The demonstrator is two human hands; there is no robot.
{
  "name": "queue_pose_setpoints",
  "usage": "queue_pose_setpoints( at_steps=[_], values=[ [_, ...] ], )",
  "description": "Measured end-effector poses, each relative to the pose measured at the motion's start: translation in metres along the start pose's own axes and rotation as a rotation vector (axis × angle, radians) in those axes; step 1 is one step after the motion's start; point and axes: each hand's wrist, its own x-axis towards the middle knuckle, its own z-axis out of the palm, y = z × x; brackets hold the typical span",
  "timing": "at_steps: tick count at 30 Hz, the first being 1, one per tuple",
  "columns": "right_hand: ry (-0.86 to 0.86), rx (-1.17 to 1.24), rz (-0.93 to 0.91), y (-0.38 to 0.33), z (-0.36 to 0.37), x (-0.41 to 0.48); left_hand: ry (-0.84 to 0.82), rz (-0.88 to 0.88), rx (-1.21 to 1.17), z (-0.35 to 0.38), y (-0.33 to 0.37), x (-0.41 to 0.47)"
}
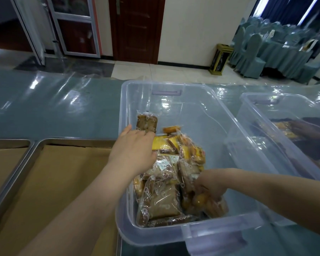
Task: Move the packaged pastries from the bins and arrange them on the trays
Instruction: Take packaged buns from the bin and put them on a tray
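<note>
Second bin (292, 115) cut off, blurred.

Clear glossy plastic bin (220, 115), brushed metal tray (17, 163) lined with matt brown paper (63, 182).

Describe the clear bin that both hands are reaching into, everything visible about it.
The clear bin is a rectangular tub of see-through plastic with pale purple handles at its near and far ends and no lid on. It sits on the glossy teal table, just right of a paper-lined metal tray. Packaged pastries are heaped in its near left part; the far part is bare. The left hand and right hand reach into the heap.
</note>
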Motion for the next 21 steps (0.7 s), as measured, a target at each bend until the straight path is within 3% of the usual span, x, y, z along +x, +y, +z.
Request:
queue_pose_setpoints(
  at_steps=[4,11,21],
  values=[
    [0.12,0.102,-0.002,0.013,-0.013,-0.004,-0.001,0.005,0.011,0.001,0.0,0.0],
    [0.548,0.412,0.204,0.047,-0.037,-0.011,-0.032,0.008,0.071,0.0,0.001,0.001],
    [0.598,0.287,0.353,0.05,-0.048,0.056,-0.037,-0.005,0.099,-0.002,0.002,0.0]
  ],
)
